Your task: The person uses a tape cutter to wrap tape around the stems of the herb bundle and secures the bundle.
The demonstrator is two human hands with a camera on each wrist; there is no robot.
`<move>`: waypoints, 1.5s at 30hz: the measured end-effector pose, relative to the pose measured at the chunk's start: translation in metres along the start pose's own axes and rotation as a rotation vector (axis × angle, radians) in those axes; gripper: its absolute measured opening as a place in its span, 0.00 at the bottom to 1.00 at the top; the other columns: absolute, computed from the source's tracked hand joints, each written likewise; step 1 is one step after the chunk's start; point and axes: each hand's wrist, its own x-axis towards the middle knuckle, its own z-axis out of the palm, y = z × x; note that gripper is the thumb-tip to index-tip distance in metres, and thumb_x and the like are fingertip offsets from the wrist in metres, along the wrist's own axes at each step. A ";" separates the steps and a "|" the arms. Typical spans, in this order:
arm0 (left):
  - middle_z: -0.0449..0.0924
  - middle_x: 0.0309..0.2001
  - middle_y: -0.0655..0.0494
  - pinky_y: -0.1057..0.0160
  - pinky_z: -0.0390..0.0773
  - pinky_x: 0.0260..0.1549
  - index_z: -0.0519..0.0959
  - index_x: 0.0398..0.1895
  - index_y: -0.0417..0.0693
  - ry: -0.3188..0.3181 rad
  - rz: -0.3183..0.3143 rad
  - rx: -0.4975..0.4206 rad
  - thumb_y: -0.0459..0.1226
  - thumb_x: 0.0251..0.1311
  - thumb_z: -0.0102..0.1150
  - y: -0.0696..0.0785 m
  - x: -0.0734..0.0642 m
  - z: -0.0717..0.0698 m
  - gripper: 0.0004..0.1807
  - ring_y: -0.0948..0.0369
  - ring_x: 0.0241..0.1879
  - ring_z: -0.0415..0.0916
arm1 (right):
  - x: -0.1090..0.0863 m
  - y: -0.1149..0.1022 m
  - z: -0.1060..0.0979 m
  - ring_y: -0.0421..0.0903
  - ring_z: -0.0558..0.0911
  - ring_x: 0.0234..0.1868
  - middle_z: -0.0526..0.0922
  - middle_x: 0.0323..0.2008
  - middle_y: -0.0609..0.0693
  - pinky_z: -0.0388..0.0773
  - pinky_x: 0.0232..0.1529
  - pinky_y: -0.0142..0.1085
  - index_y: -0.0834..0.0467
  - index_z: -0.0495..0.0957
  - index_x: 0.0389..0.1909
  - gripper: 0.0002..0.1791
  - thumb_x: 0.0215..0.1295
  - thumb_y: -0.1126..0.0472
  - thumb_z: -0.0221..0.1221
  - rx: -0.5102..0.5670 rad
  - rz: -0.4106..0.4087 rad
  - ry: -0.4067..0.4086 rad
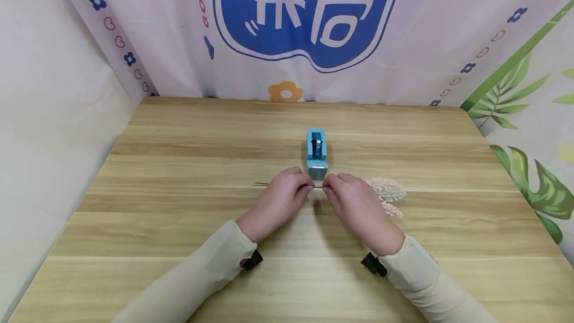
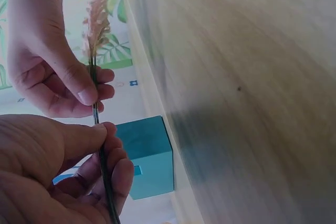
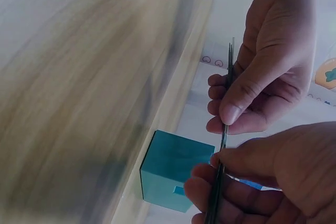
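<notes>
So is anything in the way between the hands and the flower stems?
No, nothing that I can see. The left hand and the right hand both pinch the stems. The blue tape holder stands just beyond the hands, not between them and the stems.

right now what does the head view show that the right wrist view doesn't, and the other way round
Only the head view shows the flowers, the sleeves and the leaf print at the right edge. Only the right wrist view shows the orange print with a green patch. Both show the left hand and right hand pinching the thin stems, plus the tape dispenser and wooden table.
</notes>
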 end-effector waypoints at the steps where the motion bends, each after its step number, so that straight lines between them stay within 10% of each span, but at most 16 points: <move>1: 0.84 0.37 0.52 0.67 0.78 0.35 0.89 0.43 0.40 0.000 -0.006 -0.005 0.31 0.72 0.63 0.000 0.000 0.000 0.07 0.63 0.33 0.74 | 0.000 0.000 0.000 0.43 0.80 0.28 0.84 0.31 0.48 0.79 0.30 0.37 0.57 0.86 0.40 0.03 0.72 0.65 0.64 -0.002 0.000 -0.002; 32: 0.84 0.38 0.53 0.67 0.77 0.33 0.89 0.44 0.43 -0.020 -0.065 0.002 0.33 0.72 0.64 -0.001 0.008 0.003 0.07 0.62 0.33 0.74 | 0.002 0.004 0.004 0.40 0.78 0.30 0.84 0.34 0.48 0.77 0.27 0.32 0.58 0.89 0.43 0.05 0.72 0.63 0.65 -0.004 0.009 0.013; 45: 0.87 0.41 0.51 0.59 0.82 0.42 0.88 0.44 0.41 -0.098 0.001 0.047 0.34 0.75 0.59 0.000 0.014 0.000 0.09 0.60 0.37 0.77 | 0.002 0.008 0.006 0.38 0.76 0.26 0.83 0.30 0.46 0.75 0.27 0.33 0.55 0.85 0.41 0.03 0.73 0.62 0.64 0.046 0.032 0.004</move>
